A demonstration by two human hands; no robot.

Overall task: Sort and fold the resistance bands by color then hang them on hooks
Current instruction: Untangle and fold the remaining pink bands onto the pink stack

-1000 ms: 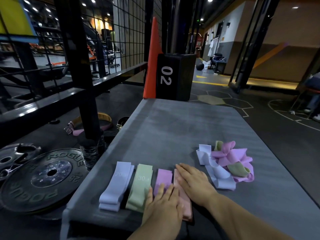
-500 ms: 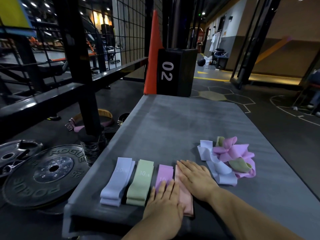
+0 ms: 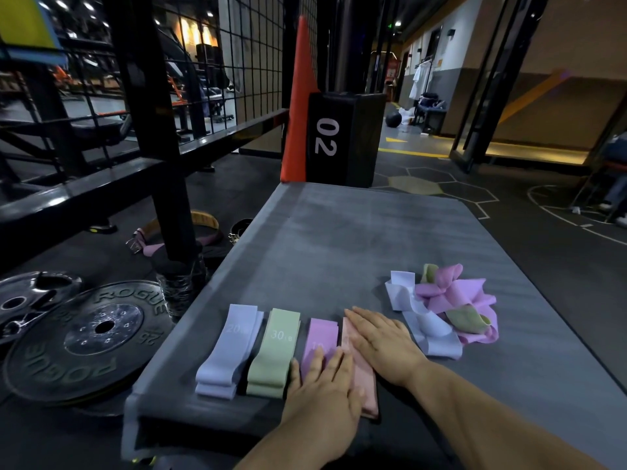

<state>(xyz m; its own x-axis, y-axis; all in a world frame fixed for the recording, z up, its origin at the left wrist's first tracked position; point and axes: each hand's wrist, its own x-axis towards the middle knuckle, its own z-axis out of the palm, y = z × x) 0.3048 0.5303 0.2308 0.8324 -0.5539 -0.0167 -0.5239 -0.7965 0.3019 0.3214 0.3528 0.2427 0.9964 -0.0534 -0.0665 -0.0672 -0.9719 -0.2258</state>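
Observation:
Folded bands lie in a row at the near edge of the grey platform point(image 3: 339, 245): a lavender band point(image 3: 230, 344), a green band point(image 3: 274, 351), a purple band point(image 3: 320, 337) and a salmon-pink band point(image 3: 368, 388). My left hand point(image 3: 325, 391) lies flat over the near ends of the purple and pink bands. My right hand point(image 3: 380, 344) presses flat on the pink band's far part, fingers straight. To the right sits a loose tangled pile of bands point(image 3: 448, 310) in lavender, purple and green. No hooks are visible.
Left of the platform, on the floor, lie a Rogue weight plate point(image 3: 84, 337), a smaller plate point(image 3: 23, 300) and a belt point(image 3: 190, 228). A black rack post point(image 3: 159, 130) stands beside them. A black box marked 02 point(image 3: 342, 137) and an orange pad point(image 3: 298, 103) stand at the far end.
Both hands stay flat on the purple and pink bands; the right hand has slid slightly. The camera view has shifted a little.

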